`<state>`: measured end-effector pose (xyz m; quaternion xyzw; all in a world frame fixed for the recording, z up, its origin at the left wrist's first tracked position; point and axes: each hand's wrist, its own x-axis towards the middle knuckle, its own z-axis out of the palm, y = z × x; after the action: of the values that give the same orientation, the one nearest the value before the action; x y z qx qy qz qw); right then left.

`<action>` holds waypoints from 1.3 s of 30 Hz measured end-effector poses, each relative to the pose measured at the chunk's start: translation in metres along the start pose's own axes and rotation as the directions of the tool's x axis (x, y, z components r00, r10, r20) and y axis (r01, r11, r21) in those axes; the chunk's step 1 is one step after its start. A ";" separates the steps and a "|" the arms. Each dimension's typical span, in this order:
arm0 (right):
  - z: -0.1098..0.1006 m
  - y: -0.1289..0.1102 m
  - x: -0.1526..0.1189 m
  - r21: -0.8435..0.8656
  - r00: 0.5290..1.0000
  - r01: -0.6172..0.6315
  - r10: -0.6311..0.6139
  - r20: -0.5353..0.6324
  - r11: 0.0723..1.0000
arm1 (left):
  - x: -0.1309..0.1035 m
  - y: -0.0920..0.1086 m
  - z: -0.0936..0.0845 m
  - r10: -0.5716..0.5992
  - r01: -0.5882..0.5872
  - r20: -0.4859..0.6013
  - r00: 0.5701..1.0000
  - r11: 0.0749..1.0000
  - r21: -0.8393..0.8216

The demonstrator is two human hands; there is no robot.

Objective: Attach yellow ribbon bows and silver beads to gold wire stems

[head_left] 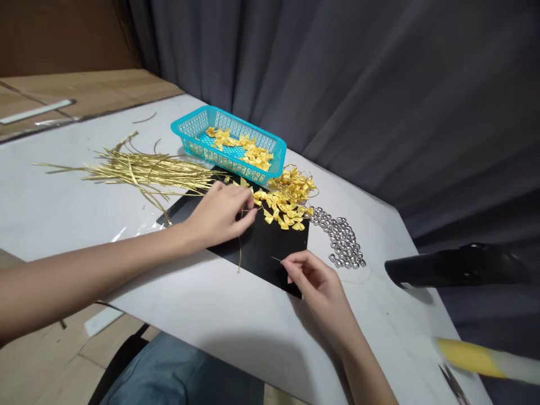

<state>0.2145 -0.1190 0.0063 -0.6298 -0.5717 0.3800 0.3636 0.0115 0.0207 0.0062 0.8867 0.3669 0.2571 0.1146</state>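
My right hand pinches a thin needle above the near right part of a black mat. A pale thread lies on the table just right of that hand. My left hand is over the mat, thumb and forefinger closed on a thin gold cord, whose end hangs toward the mat's near edge. Small yellow ribbon bows lie in a loose group right beside the left fingertips. Part of the bows is hidden behind that hand.
A blue plastic basket with more yellow bows stands at the back. Gold cords lie in a bundle at left. Silver beads spread right of the mat. A black cylindrical object, a yellow-and-clear tube and dark scissors-like tool are at right.
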 end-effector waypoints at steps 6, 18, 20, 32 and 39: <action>-0.006 0.007 0.002 -0.132 0.999 0.004 -0.011 -0.053 0.991 | 0.005 -0.017 0.008 -0.070 0.049 0.129 0.989 0.987 0.156; 0.005 0.015 0.006 -0.488 0.973 0.182 -0.227 -0.035 0.854 | -0.006 -0.002 0.015 0.093 -0.059 0.249 0.964 0.988 -0.140; 0.006 0.019 0.009 -0.545 0.953 0.200 -0.291 -0.084 0.814 | -0.007 0.000 0.015 0.115 -0.079 0.226 0.967 0.984 -0.162; 0.004 0.031 0.029 -0.553 0.957 0.210 -0.285 -0.052 0.806 | -0.010 0.004 0.016 0.185 -0.149 0.120 0.975 0.953 -0.264; 0.003 -0.001 0.011 0.146 0.982 0.143 -0.121 -0.148 0.979 | -0.015 0.017 0.011 0.149 -0.062 0.092 0.985 0.789 -0.612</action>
<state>0.2120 -0.1082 0.0046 -0.5847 -0.5541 0.3541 0.4751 0.0188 -0.0023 -0.0018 0.8377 0.2062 0.3063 0.4025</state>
